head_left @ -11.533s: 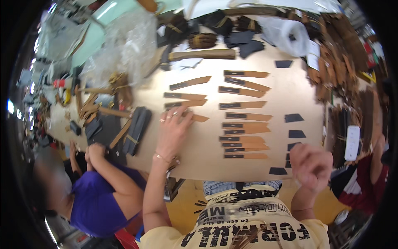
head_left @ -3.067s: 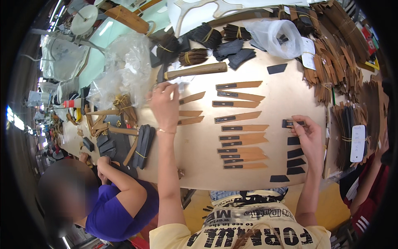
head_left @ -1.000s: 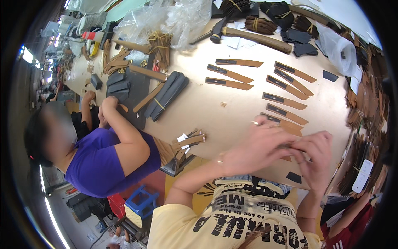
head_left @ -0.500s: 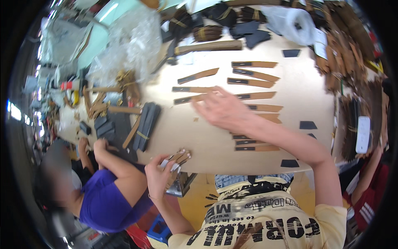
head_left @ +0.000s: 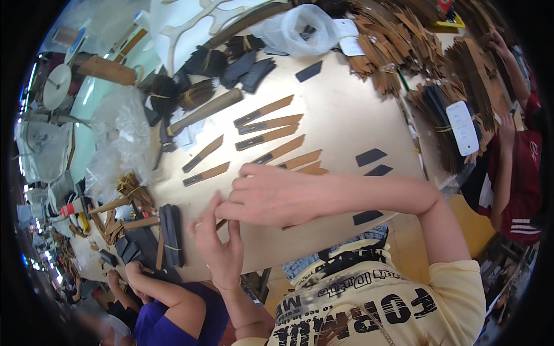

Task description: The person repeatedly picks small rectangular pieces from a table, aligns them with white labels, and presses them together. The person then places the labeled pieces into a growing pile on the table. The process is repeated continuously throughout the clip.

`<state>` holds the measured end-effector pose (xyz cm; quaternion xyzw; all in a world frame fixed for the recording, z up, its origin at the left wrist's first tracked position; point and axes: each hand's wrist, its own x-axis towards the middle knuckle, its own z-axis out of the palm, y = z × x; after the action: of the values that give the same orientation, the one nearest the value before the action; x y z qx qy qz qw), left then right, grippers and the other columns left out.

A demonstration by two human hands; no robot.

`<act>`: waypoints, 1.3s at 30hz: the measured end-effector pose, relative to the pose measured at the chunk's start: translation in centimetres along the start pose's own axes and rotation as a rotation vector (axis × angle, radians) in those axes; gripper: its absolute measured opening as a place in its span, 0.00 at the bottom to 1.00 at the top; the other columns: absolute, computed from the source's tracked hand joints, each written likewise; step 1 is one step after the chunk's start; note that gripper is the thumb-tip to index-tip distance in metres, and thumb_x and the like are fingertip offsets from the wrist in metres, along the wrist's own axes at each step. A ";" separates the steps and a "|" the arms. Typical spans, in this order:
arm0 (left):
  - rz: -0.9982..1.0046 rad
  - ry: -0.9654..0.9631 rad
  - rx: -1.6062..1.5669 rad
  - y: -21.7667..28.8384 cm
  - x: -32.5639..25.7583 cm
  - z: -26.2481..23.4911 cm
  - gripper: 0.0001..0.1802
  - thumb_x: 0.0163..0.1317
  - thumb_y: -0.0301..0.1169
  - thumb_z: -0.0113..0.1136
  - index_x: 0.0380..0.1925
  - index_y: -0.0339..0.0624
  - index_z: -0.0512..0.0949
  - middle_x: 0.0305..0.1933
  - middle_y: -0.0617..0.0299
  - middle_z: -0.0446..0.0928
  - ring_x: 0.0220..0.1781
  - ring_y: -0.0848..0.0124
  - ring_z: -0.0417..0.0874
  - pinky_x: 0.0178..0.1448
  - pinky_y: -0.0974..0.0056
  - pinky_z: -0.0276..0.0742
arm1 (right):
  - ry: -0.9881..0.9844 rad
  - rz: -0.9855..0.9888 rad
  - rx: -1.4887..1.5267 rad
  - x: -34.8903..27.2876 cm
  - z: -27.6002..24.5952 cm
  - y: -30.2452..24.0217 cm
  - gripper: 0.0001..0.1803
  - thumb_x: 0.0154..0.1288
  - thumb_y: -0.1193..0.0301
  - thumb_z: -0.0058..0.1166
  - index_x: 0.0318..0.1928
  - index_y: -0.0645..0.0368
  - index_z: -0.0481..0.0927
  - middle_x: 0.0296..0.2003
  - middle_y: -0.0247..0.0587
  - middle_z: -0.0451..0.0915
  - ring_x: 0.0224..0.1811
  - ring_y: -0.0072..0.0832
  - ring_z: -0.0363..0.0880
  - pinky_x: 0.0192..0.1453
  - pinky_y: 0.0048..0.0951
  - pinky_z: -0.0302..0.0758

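Note:
My right hand (head_left: 268, 197) reaches across the table, its bent fingers meeting my left hand (head_left: 220, 245). Between them shows a sliver of a brown leather strip (head_left: 220, 225); the rest is hidden by the fingers. Both hands are closed at that spot. Just beyond them lie two brown strips with dark ends, one nearer (head_left: 213, 172) and one farther (head_left: 208, 151). To their right is a column of several similar strips (head_left: 271, 124), partly covered by my right hand and forearm.
Dark flat pieces (head_left: 370, 157) lie right of my forearm. A bundle of black strips (head_left: 170, 233) sits at left, beside a co-worker's arm (head_left: 164, 288). Brown leather bundles (head_left: 398, 46), a plastic roll (head_left: 303, 32) and a wooden rod (head_left: 208, 111) line the far side. Another person (head_left: 513, 173) stands at right.
My right hand has come back from the left-hand strips to my left hand, and one strip there is gone from the table. The head view has turned and shifted.

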<state>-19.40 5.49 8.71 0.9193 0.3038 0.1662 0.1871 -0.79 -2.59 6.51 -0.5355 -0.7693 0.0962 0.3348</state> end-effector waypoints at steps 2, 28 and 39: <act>-0.101 -0.211 -0.277 1.4 1.0 0.9 0.12 0.60 0.23 0.66 0.46 0.39 0.83 0.40 0.52 0.86 0.42 0.60 0.86 0.61 0.62 0.67 | -0.070 0.218 0.162 -2.9 -2.6 -0.1 0.17 0.63 0.71 0.56 0.53 0.55 0.77 0.38 0.38 0.82 0.46 0.33 0.81 0.57 0.35 0.71; -0.017 -0.767 -0.926 10.3 4.2 8.9 0.11 0.65 0.20 0.61 0.47 0.34 0.83 0.38 0.61 0.82 0.42 0.75 0.82 0.47 0.72 0.77 | 0.595 0.959 0.624 -19.1 -7.0 -0.1 0.17 0.59 0.70 0.68 0.49 0.59 0.83 0.44 0.36 0.82 0.47 0.27 0.78 0.54 0.29 0.72; -0.210 -0.508 -0.797 10.4 5.3 12.5 0.12 0.64 0.24 0.66 0.45 0.30 0.82 0.37 0.59 0.84 0.34 0.79 0.82 0.37 0.75 0.76 | 0.546 1.189 0.443 -17.6 -6.2 0.3 0.11 0.63 0.75 0.64 0.45 0.65 0.83 0.34 0.35 0.83 0.38 0.19 0.78 0.45 0.22 0.74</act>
<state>-4.90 -2.02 3.41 0.7519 0.2525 0.0202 0.6087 6.83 -19.46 3.84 -0.7905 -0.1954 0.2801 0.5084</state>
